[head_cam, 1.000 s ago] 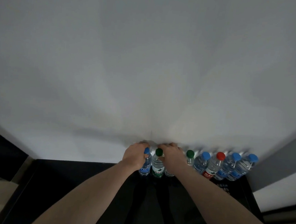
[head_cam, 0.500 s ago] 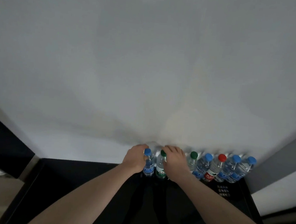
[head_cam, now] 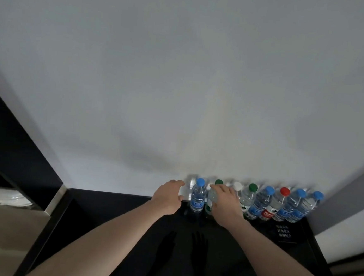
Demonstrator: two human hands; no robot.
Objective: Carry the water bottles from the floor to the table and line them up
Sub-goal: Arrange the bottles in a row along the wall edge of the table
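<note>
The left hand point(head_cam: 168, 198) is hovering open beside a blue-capped water bottle point(head_cam: 198, 196). The right hand point(head_cam: 224, 200) is gripping a green-capped bottle point(head_cam: 212, 196). Both bottles are standing along the black table's point(head_cam: 111, 214) back edge; probably full, weighty, slick-sided, best held mid-body.

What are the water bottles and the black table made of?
The water bottles look like clear, thin plastic: you can see through them, and they have coloured screw caps and paper-like labels. The black table has a smooth, glossy top, since the hands show as dark reflections in it; whether it is glass, stone or lacquered wood can't be told.
</note>
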